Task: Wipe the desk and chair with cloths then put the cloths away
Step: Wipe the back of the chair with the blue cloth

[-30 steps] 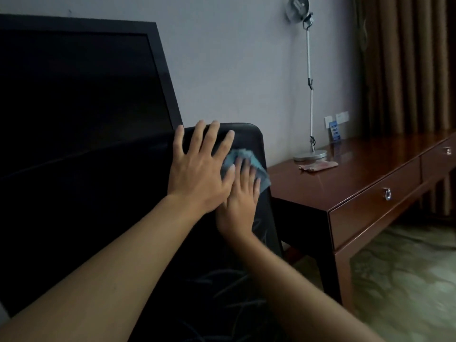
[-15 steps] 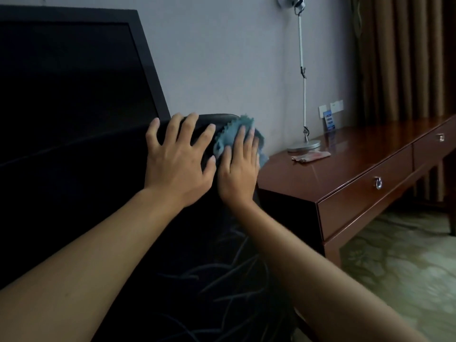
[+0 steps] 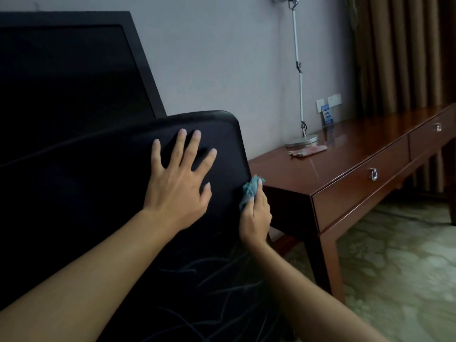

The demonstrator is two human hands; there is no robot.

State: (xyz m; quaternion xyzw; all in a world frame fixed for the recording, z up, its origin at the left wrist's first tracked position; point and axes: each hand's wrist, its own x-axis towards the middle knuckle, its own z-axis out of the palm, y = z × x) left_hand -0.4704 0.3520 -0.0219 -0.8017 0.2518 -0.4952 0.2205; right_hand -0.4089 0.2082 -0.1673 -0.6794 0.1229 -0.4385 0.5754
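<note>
Down from the chair's top edge, the right hand [image 3: 255, 213] now grips the bunched blue cloth [image 3: 250, 190] against the dark chair back's [image 3: 123, 181] right side; the left hand [image 3: 179, 178] lies flat, fingers spread, steadying it. Soft and light, the cloth likely needs only a loose grip. Beyond, a pink cloth [image 3: 308, 151] lies on the wooden counter [image 3: 333, 164].

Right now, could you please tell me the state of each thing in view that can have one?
left hand: open, flat on the chair back
right hand: grips the blue cloth at the chair's right edge
pink cloth: lying on the desk
drawers: closed
lamp: upright; on or off, cannot tell
</note>
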